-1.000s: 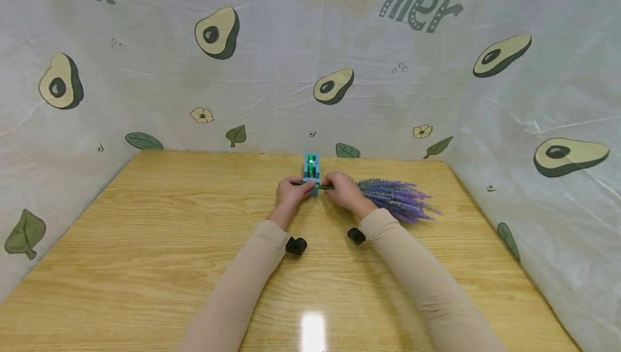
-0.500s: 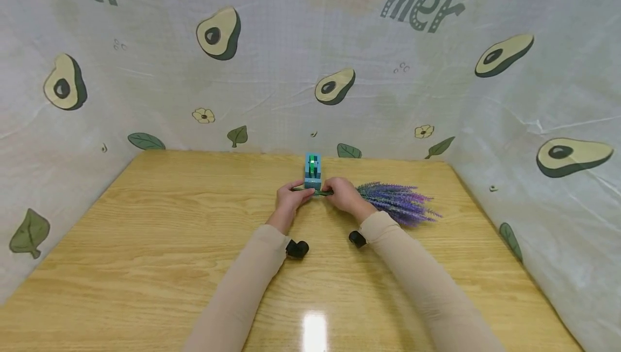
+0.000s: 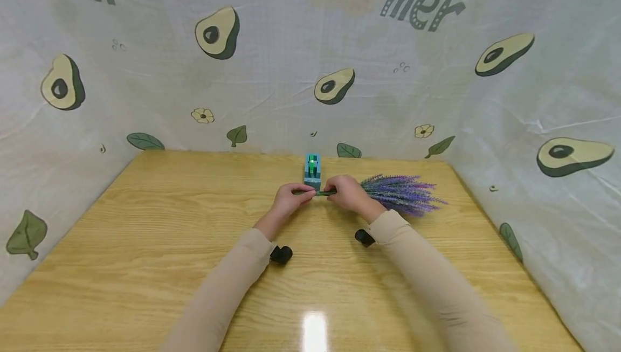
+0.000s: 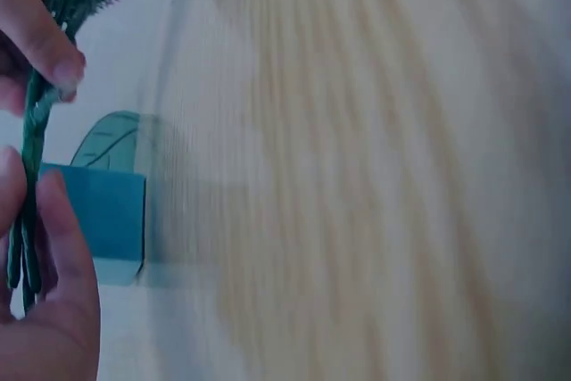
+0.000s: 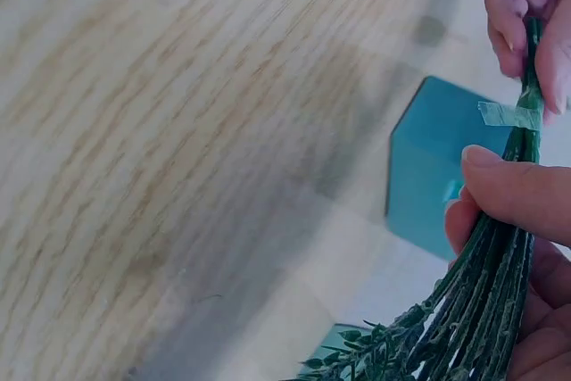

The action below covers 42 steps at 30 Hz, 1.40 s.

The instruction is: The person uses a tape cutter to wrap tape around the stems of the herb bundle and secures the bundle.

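A bunch of artificial lavender (image 3: pixel 405 194) lies sideways, purple heads to the right and green stems (image 3: pixel 326 193) to the left. My left hand (image 3: pixel 289 197) pinches the stem ends between thumb and fingers. Closer to the flowers, my right hand (image 3: pixel 350 193) grips the same stems. Between the two hands, a strip of clear tape (image 5: pixel 496 114) is stuck to the stems, one end poking out sideways in the right wrist view. Just beyond the stems stands a blue tape dispenser (image 3: pixel 312 173) with a green roll in it, apart from both hands.
The wooden table (image 3: pixel 194 206) spreads out to both sides and toward me. Behind it and at the sides hangs a pale cloth (image 3: pixel 271 71) printed with avocados and leaves. A black wrist camera (image 3: pixel 281 255) is strapped at my left sleeve.
Both hands have drawn the stems from over the dispenser's front toward me. The flower heads have swung slightly away and to the right. My left forearm has shifted left.
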### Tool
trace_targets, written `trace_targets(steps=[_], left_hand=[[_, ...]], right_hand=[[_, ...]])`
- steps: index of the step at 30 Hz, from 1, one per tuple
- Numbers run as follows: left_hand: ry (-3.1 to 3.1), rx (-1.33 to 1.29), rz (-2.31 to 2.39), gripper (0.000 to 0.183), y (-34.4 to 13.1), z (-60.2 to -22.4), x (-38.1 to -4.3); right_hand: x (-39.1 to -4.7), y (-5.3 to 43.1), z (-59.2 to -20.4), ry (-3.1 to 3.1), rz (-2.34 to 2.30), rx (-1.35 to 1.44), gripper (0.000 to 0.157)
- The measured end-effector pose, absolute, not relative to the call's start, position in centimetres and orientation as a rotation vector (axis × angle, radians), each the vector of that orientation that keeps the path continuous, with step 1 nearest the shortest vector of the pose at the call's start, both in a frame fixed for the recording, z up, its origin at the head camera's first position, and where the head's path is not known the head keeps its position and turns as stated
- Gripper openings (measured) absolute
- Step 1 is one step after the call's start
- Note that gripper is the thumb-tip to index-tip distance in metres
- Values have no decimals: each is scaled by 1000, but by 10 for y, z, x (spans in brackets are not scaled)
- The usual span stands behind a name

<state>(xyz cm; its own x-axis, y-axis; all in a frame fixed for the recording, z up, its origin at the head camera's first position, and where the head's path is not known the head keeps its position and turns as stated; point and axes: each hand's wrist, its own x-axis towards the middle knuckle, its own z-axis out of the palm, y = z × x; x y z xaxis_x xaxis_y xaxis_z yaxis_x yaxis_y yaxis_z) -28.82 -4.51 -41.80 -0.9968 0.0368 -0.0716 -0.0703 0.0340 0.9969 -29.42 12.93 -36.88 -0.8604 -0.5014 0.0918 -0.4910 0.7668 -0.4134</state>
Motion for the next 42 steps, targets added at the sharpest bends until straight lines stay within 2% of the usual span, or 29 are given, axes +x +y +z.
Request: trace_targets(steps=[9, 16, 20, 27, 42], left_hand=[[2350, 281, 1648, 27, -60, -401, -279], [2199, 387, 1667, 22, -69, -396, -276], [2188, 451, 1653, 27, -79, -391, -274], [2308, 410, 1564, 25, -95, -386, -268], [2477, 214, 1431, 17, -106, -411, -265]], right_hand=[[-278, 131, -357, 2943, -647, -929, 10], [-270, 140, -353, 2893, -680, -995, 15], [-268, 144, -352, 2849, -682, -1064, 21], [-266, 148, -361, 2777, -657, -1107, 29], [-260, 136, -392, 2829, -580, -1094, 28]])
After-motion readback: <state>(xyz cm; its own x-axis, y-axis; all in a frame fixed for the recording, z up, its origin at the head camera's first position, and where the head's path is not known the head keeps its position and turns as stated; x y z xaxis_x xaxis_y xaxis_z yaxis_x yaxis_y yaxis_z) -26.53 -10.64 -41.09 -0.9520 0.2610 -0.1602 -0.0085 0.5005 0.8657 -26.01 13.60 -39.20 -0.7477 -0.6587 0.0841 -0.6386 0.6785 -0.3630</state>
